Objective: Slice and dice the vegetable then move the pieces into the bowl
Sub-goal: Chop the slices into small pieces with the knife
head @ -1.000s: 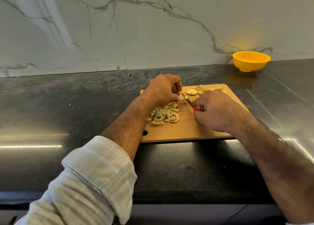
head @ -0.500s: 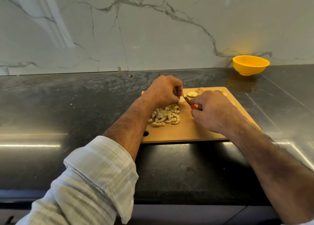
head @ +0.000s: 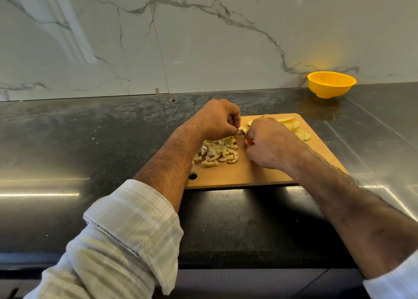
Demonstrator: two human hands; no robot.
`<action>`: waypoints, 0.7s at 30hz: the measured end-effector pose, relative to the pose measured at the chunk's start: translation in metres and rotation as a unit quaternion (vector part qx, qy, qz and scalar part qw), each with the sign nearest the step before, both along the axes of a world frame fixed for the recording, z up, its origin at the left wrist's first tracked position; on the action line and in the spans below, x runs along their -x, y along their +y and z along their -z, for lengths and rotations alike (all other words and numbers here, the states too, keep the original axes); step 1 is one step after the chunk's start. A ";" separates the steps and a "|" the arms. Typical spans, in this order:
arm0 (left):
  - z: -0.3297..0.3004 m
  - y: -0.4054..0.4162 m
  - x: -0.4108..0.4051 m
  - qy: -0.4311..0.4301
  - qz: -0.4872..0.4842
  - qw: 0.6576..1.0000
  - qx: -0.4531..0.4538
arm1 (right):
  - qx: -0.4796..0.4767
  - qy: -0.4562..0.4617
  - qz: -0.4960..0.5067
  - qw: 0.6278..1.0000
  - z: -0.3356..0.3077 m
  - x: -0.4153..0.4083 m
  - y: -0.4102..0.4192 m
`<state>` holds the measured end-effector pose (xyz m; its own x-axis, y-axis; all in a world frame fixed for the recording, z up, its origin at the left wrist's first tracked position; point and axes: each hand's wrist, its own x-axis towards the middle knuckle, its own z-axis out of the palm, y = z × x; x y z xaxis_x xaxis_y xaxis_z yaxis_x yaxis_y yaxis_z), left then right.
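On the one cutting board we keep our left hand pinching a slice, fingertips tucked back, while our right hand grips the one knife. One diced pile, about six slices left; one bowl waits well apart.

Head camera — looks forward and down, near the counter.

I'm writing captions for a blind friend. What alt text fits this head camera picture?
A person's left hand holds a slice steady while the right hand cuts it with a red-handled knife on a wooden board. Diced pieces lie by the left hand, uncut slices behind the right, and a yellow bowl stands by the marble wall.
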<state>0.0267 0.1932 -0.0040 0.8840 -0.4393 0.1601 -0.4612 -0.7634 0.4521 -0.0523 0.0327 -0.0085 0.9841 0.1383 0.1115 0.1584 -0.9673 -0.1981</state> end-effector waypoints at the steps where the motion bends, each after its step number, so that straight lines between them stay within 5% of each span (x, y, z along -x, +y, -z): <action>1: 0.000 0.001 0.000 0.002 0.000 1.000 0.001 | -0.012 0.002 0.005 1.000 -0.001 -0.002 -0.001; 11: -0.002 0.022 -0.002 0.015 -0.006 0.998 0.055 | -0.085 -0.033 0.007 0.996 0.002 0.010 -0.022; 21: 0.000 0.020 -0.004 0.053 -0.005 0.998 0.019 | -0.057 -0.005 -0.020 0.998 0.003 0.011 -0.015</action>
